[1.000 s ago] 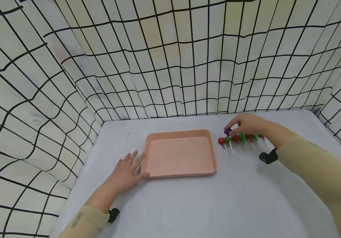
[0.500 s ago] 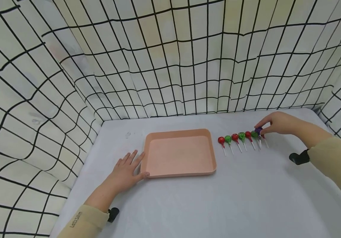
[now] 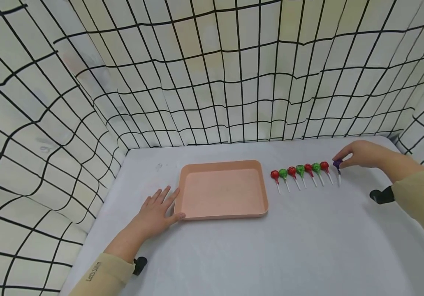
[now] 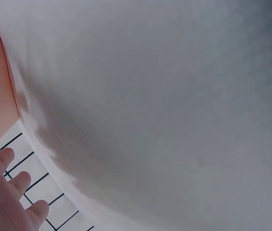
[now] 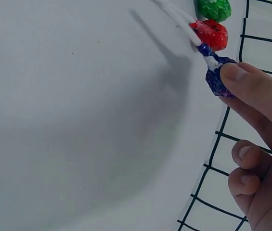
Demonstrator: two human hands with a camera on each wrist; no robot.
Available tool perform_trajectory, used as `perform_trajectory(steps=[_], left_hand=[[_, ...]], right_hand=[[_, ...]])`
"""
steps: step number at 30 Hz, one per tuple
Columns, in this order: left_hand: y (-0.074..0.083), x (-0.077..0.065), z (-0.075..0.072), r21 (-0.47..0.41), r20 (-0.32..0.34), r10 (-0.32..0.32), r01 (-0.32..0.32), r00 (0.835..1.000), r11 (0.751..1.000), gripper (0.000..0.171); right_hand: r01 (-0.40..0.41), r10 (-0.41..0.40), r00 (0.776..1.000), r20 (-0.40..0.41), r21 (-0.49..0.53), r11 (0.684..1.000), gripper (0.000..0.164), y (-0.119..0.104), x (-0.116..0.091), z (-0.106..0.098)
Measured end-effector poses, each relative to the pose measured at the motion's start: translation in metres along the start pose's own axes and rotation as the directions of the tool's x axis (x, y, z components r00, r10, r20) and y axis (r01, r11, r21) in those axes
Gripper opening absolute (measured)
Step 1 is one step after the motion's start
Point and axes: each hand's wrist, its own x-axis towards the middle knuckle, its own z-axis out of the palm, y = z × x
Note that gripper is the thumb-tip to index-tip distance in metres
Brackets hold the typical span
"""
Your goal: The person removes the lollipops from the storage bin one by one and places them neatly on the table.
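Observation:
Between thumb and finger, my right hand [image 3: 367, 154] pinches a purple-wrapped lollipop [image 5: 216, 77] by its head, the white stick pointing toward the near side. It is at the right end of a row of red and green lollipops, beside the last red lollipop [image 3: 324, 166]. In the right wrist view a red one [image 5: 213, 34] and a green one [image 5: 213, 8] lie just past it. My left hand [image 3: 155, 213] rests with fingers spread at the left edge of the pink tray [image 3: 222, 216], its thumb touching the near left corner.
A white cloth covers the table [image 3: 234, 255]. Black grid netting [image 3: 204, 90] over pale sheeting stands behind the table and on both sides. The leftmost red lollipop [image 3: 274, 174] lies close to the tray's right rim.
My right hand has carried the purple lollipop rightward over the row, from its left part to beyond its right end. The left hand and the tray hold their places.

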Motion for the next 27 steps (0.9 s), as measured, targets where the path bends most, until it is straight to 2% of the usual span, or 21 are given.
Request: perform_trajectory(steps=[16, 27], left_hand=[[0.004, 0.002, 0.001, -0.006, 0.001, 0.033, -0.033, 0.999, 0.999, 0.088], [0.007, -0.001, 0.0, 0.011, -0.011, 0.027, -0.027, 1.0, 1.0, 0.086]], right_hand=[[-0.04, 0.04, 0.999, 0.01, 0.051, 0.998, 0.028, 0.012, 0.002, 0.018], [-0.058, 0.059, 0.998, -0.027, 0.059, 0.997, 0.041, 0.007, 0.004, 0.016]])
